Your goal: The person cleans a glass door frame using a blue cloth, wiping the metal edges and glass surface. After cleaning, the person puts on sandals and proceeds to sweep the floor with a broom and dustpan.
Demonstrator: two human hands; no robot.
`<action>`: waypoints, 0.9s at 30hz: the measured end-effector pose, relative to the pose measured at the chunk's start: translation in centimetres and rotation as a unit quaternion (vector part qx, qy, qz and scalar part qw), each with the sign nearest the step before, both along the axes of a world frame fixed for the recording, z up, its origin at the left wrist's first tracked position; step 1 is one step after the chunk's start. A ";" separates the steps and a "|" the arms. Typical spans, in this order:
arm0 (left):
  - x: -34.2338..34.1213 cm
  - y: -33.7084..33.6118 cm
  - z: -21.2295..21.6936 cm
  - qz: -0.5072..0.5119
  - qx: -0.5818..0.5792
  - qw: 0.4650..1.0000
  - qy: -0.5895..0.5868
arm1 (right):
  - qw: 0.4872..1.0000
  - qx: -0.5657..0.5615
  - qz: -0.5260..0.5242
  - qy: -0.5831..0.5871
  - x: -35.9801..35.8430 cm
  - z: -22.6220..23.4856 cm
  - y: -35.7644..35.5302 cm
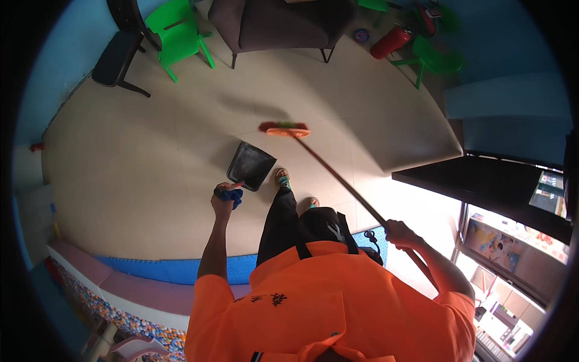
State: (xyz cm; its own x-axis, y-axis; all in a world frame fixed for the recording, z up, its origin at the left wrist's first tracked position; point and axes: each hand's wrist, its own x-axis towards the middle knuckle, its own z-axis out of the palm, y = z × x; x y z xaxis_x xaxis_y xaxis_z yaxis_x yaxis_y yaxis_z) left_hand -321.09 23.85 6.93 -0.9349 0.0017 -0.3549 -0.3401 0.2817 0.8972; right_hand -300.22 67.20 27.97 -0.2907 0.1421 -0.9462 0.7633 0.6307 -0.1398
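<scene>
My right hand (400, 234) is closed round the long handle of a broom (338, 176). Its orange head with red and green bristles (284, 128) is on or just above the floor ahead of my feet; I cannot tell which. My left hand (222, 202) is closed round the reddish handle of a black dustpan (252, 166), which is to the left of my forward foot. A bunched dark blue cloth (234, 196) is also at my left hand; the fingers are partly hidden. The dustpan's open side faces away from me.
A dark sofa (283, 27), a green chair (175, 33) and a black chair (119, 58) stand at the far side. Far right are a red fire extinguisher (391, 42) and another green chair (431, 60). A padded ball-pit wall (114, 283) and blue mat (175, 268) lie near left.
</scene>
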 end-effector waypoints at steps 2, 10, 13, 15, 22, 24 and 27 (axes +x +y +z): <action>0.8 0.0 0.1 0.008 0.043 0.999 0.013 | 0.997 0.041 -0.054 0.040 2.3 -2.1 2.5; 5.5 -0.2 1.6 -0.037 0.042 0.997 0.045 | 0.974 0.124 -0.162 0.100 8.7 -7.8 9.0; 7.6 -1.4 0.1 -0.103 0.001 0.984 0.143 | 0.977 0.114 -0.152 0.100 12.1 -9.4 9.0; 8.8 -1.2 0.3 -0.109 -0.023 0.984 0.142 | 0.987 0.090 -0.117 0.064 14.9 -10.5 6.9; 11.7 -0.1 0.4 -0.083 -0.052 0.989 0.109 | 0.996 -0.013 -0.088 0.015 19.0 -7.9 0.5; 11.7 -0.5 -0.3 -0.074 -0.037 0.989 0.120 | 0.993 -0.022 -0.117 0.012 17.8 -6.5 1.8; 11.4 0.3 0.4 -0.048 -0.026 0.996 0.066 | 0.994 -0.003 -0.100 0.045 14.0 -3.4 3.8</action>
State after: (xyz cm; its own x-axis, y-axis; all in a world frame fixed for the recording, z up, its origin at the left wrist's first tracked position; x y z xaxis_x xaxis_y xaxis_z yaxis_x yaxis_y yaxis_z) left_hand -309.65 24.19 7.31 -0.9697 0.0779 -0.2315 -0.1901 0.3544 0.9156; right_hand -286.26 70.96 24.53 -0.3405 0.2002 -0.9187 0.8573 0.4673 -0.2159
